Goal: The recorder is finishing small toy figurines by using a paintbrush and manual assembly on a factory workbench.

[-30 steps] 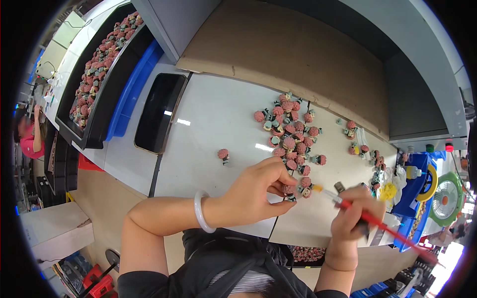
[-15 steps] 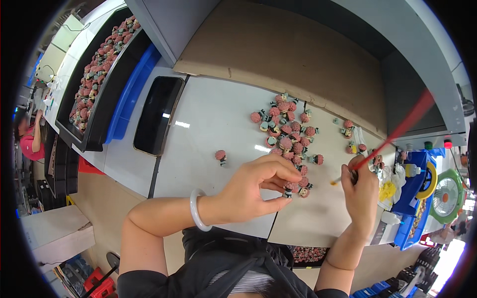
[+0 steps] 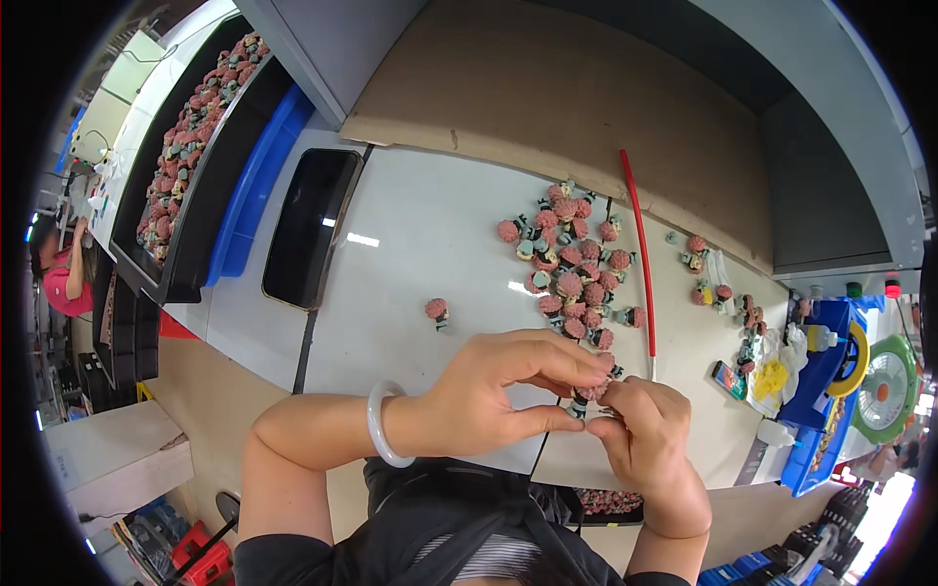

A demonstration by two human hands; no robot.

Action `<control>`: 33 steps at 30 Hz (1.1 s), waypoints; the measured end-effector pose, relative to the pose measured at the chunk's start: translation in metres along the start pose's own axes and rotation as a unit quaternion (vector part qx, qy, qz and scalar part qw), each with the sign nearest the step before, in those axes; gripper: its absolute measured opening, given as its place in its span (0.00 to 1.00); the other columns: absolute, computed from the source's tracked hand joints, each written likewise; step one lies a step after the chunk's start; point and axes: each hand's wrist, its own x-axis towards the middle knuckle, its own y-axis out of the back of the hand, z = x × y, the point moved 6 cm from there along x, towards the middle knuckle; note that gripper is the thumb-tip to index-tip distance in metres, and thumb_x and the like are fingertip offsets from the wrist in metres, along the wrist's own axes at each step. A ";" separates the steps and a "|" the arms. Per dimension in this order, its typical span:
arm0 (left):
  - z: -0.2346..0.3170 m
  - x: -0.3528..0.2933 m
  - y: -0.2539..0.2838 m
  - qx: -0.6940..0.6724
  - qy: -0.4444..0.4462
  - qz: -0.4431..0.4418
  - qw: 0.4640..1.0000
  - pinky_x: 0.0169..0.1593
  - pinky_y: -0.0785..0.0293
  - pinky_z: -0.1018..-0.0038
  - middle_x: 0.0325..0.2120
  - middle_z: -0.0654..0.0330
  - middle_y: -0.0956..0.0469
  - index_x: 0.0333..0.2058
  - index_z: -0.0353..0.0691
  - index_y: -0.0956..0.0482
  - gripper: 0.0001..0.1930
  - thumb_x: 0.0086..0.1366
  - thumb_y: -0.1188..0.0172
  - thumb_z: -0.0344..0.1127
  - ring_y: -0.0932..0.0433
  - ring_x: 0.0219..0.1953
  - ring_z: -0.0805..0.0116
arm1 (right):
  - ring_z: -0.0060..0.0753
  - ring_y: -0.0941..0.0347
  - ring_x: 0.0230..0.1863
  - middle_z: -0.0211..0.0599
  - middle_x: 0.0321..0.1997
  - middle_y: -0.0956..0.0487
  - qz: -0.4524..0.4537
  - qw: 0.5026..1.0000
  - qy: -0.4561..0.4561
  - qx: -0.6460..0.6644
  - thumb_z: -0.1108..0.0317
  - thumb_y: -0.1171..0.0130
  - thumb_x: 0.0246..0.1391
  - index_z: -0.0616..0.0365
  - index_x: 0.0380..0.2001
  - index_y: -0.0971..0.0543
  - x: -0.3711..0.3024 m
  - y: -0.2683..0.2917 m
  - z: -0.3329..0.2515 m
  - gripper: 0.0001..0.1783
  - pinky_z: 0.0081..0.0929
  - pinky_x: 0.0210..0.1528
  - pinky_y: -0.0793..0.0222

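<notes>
Pinching 1 pink figurine (image 3: 589, 392) between both hands.

Both hands meet at the near edge of the tabletop (image 3: 420, 244), the left hand (image 3: 498, 391) beside the right hand (image 3: 645, 439), pinching a small figurine (image 3: 589, 393) between them. Just behind them lies a heap of figurines (image 3: 572, 259). A thin stick (image 3: 638, 254) lies right of the heap. One lone figurine (image 3: 437, 311) sits left of it. A dark tray (image 3: 313, 227) lies farther left, with a bin of figurines (image 3: 191, 127) beyond it.
</notes>
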 end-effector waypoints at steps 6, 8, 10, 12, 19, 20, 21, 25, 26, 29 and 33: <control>0.002 -0.001 0.002 0.026 -0.032 0.005 0.999 0.40 0.25 0.73 0.36 0.50 0.24 0.36 0.35 0.24 0.18 0.42 0.33 0.22 0.23 0.38 0.63 | 0.36 0.35 0.13 0.32 0.13 0.34 -0.016 0.999 -0.034 0.001 0.57 0.38 0.39 0.57 0.19 0.31 0.000 -0.004 0.005 0.16 0.28 0.15 0.42; 0.002 0.000 0.001 0.030 -0.031 0.003 0.999 0.40 0.25 0.73 0.36 0.50 0.24 0.36 0.35 0.24 0.18 0.42 0.33 0.23 0.23 0.37 0.63 | 0.36 0.35 0.13 0.32 0.13 0.34 -0.021 0.999 -0.040 0.002 0.57 0.38 0.40 0.56 0.18 0.32 0.000 -0.005 0.005 0.16 0.28 0.15 0.42; 0.003 0.000 0.002 0.034 -0.030 0.001 0.999 0.40 0.25 0.73 0.36 0.50 0.24 0.36 0.35 0.23 0.18 0.42 0.33 0.23 0.23 0.37 0.63 | 0.36 0.36 0.13 0.32 0.12 0.34 -0.025 0.999 -0.041 -0.002 0.57 0.39 0.40 0.56 0.18 0.32 0.000 -0.005 0.006 0.17 0.28 0.15 0.42; 0.002 0.000 0.002 0.040 -0.023 -0.003 0.999 0.40 0.25 0.73 0.36 0.50 0.24 0.35 0.35 0.23 0.17 0.43 0.33 0.23 0.23 0.37 0.64 | 0.36 0.36 0.13 0.32 0.12 0.35 -0.025 0.999 -0.040 -0.003 0.57 0.39 0.40 0.56 0.18 0.32 0.000 -0.006 0.007 0.17 0.28 0.15 0.43; 0.001 0.000 0.003 0.041 -0.018 -0.001 0.999 0.40 0.25 0.74 0.36 0.50 0.24 0.35 0.34 0.23 0.17 0.42 0.33 0.23 0.23 0.36 0.64 | 0.36 0.36 0.13 0.32 0.12 0.35 -0.027 0.999 -0.040 -0.008 0.56 0.39 0.40 0.56 0.17 0.32 0.001 -0.007 0.006 0.17 0.28 0.14 0.43; 0.001 0.000 0.003 0.041 -0.020 -0.003 0.999 0.39 0.25 0.74 0.36 0.50 0.24 0.35 0.34 0.23 0.18 0.42 0.33 0.23 0.23 0.36 0.64 | 0.36 0.36 0.13 0.32 0.12 0.35 -0.027 0.999 -0.041 -0.008 0.56 0.39 0.40 0.56 0.17 0.32 0.001 -0.007 0.007 0.17 0.28 0.14 0.43; 0.001 0.000 0.003 0.041 -0.021 -0.004 0.999 0.39 0.24 0.74 0.36 0.50 0.24 0.35 0.34 0.23 0.18 0.42 0.33 0.23 0.23 0.36 0.64 | 0.36 0.36 0.13 0.32 0.12 0.34 -0.026 0.999 -0.040 -0.006 0.56 0.39 0.39 0.56 0.17 0.32 0.002 -0.006 0.006 0.17 0.28 0.14 0.43; 0.003 0.000 0.002 0.040 -0.015 -0.003 0.999 0.39 0.24 0.74 0.36 0.49 0.24 0.35 0.34 0.23 0.18 0.42 0.33 0.23 0.23 0.36 0.64 | 0.36 0.36 0.13 0.32 0.12 0.34 -0.030 0.999 -0.038 -0.001 0.56 0.38 0.38 0.56 0.16 0.33 0.002 -0.006 0.006 0.18 0.28 0.14 0.43; 0.002 0.000 0.002 0.032 -0.007 0.000 0.999 0.39 0.24 0.74 0.36 0.50 0.24 0.35 0.34 0.23 0.18 0.41 0.32 0.23 0.23 0.36 0.64 | 0.36 0.36 0.13 0.32 0.12 0.34 -0.030 0.999 -0.038 -0.001 0.56 0.38 0.38 0.56 0.16 0.33 0.003 -0.006 0.005 0.18 0.28 0.14 0.43; -0.002 -0.001 0.002 0.020 0.008 0.003 1.000 0.39 0.24 0.74 0.36 0.50 0.24 0.35 0.34 0.22 0.18 0.41 0.32 0.23 0.23 0.36 0.64 | 0.36 0.37 0.13 0.32 0.12 0.35 -0.026 0.999 -0.036 -0.002 0.56 0.38 0.38 0.56 0.15 0.33 0.004 -0.007 0.007 0.18 0.28 0.14 0.43; -0.004 -0.001 0.001 0.024 0.028 -0.001 0.999 0.40 0.24 0.74 0.35 0.50 0.23 0.35 0.34 0.22 0.17 0.41 0.32 0.23 0.23 0.37 0.64 | 0.35 0.38 0.12 0.32 0.10 0.37 -0.039 0.999 -0.023 0.008 0.56 0.38 0.37 0.56 0.14 0.34 0.004 -0.007 0.008 0.19 0.28 0.13 0.44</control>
